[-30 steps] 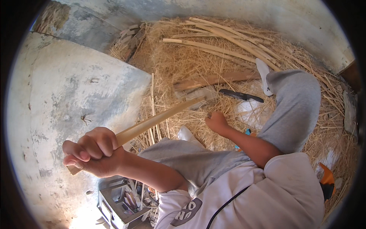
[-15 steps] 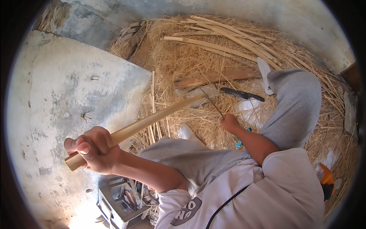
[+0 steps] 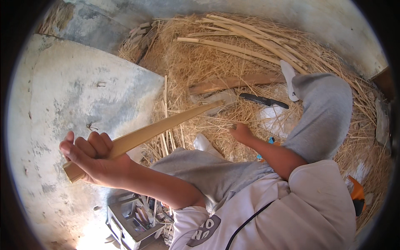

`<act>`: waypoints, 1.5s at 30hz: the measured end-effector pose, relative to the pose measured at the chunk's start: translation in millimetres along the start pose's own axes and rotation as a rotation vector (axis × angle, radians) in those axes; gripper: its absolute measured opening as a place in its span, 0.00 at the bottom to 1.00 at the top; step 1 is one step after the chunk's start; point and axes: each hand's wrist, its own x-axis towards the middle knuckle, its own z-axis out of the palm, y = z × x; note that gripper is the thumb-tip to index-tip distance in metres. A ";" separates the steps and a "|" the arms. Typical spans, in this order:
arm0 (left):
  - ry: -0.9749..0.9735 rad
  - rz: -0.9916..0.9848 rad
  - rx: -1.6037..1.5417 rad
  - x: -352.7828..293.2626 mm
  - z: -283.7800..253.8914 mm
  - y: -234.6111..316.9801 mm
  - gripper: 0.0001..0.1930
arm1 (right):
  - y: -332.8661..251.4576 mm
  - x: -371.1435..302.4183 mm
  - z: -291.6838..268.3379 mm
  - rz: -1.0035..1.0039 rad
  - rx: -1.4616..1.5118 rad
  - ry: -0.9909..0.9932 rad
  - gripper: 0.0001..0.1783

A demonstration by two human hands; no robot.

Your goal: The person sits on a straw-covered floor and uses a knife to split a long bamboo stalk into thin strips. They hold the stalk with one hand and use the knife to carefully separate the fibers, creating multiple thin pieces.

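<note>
My left hand (image 3: 98, 160) is raised at the left, its fingers wrapped round the thick end of a long split bamboo strip (image 3: 160, 126). The strip slants up to the right, and its far end tapers above the straw-covered floor. My right hand (image 3: 241, 133) is closed in a fist, right of and below the strip's far end and apart from it. Only a small dark bit of the thin tool (image 3: 233, 126) shows at its fingers; the rest is hard to make out. Beyond the right hand lies a black-handled knife or saw-like tool (image 3: 264, 101) on the shavings.
Bamboo shavings (image 3: 200, 62) cover the floor, with long bamboo strips (image 3: 250, 37) piled at the back. A wooden plank (image 3: 237, 82) lies before my feet. A stained wall panel (image 3: 83, 96) stands left; a grey crate (image 3: 125, 221) of scraps sits lower left. An orange item (image 3: 357, 192) is at right.
My left hand has shifted slightly left and rolled the strip, so its broad face shows. My right hand has moved left, and the thin dark length that stuck out of it no longer shows clearly.
</note>
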 end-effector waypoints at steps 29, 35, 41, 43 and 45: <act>0.321 -0.027 0.035 -3.4 12.2 1.8 0.23 | -18.5 -27.2 -7.2 0.064 -0.436 -0.288 0.30; 0.323 -0.001 0.076 -7.2 19.8 3.9 0.23 | -18.9 -28.7 -20.4 0.049 -0.508 -0.327 0.25; 0.325 0.006 0.086 -7.1 22.9 4.5 0.23 | 0.0 -21.6 -18.1 0.069 -0.416 -0.345 0.28; 0.328 0.009 0.104 -7.6 21.8 4.4 0.22 | 3.2 -22.3 -19.3 0.161 -0.430 -0.345 0.24; 0.315 0.015 0.116 -7.8 22.8 3.3 0.22 | 10.8 -19.5 -18.7 0.231 -0.452 -0.351 0.22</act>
